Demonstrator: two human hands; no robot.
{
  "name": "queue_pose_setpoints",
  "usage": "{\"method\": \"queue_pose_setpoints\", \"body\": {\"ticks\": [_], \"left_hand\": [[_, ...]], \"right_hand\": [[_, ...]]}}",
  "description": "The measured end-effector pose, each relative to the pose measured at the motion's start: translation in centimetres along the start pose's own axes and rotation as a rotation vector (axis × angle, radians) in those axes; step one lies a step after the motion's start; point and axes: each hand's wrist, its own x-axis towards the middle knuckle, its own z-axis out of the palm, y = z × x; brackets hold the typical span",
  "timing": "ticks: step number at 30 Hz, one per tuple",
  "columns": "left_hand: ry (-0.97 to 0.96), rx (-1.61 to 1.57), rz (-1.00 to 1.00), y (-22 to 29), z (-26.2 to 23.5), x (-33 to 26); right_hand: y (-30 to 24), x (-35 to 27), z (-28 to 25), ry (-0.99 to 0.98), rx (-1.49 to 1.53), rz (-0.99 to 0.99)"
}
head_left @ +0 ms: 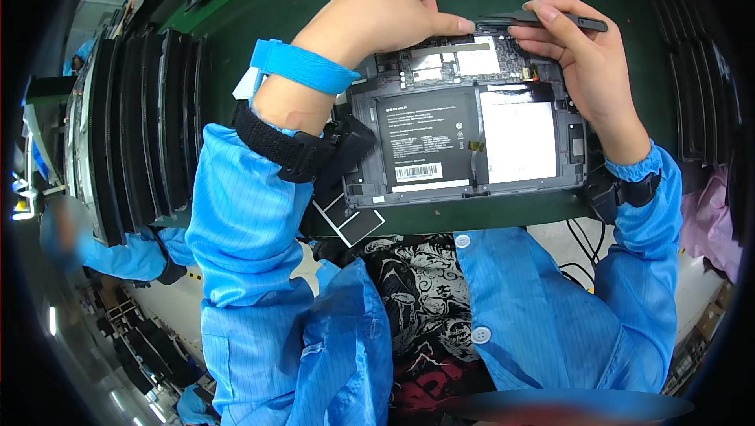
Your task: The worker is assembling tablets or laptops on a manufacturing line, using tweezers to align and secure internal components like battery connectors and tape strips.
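Landmark: an opened tablet point(464, 143), back cover off, lying flat on the green counter point(259, 56) right before the person.
Inside the tablet: black battery pack point(429, 139) on the left half, a white panel point(517, 135) beside it on the right, circuit board point(456, 60) along the far edge.
Left hand point(377, 13): curled over the tablet's far-left corner, fingertips pressed down on the board; it grips nothing that I can see.
Right hand point(578, 56): closed around black tweezers point(543, 21), held level over the tablet's far edge, tips pointing left toward the left fingertips.
Step in hand: it looks like fine work on the board, one hand steadying, the other placing or picking.
Next move calls for: a small, steady dip of the tips onto the board, I'd judge.
Wrist: blue strap point(303, 68) on the left arm, left of the tablet.
Further left: dark trays point(145, 127) stacked on edge.
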Motion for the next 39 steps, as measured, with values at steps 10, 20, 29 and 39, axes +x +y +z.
{"method": "queue_pose_setpoints", "body": {"ticks": [10, 20, 29, 39], "left_hand": [[-0.143, 0.109, -0.11, 0.9, -0.1, -0.4], [0.415, -0.143, 0.058, 0.2, -6.9, -12.6], [0.562, 0.19, -0.126, -5.3, 4.5, -25.2], [0.653, 0.024, -0.082, -7.3, 5.3, -25.6]], "right_hand": [[-0.4, 0.2, 0.3, -0.035, -0.041, -0.015], [-1.8, -0.5, -0.4, 0.0, 0.096, 0.113], [-6.5, -8.1, 8.0, -0.087, -0.278, -0.041], [2.4, -5.1, 20.1, -0.276, -0.664, -0.178]]}}
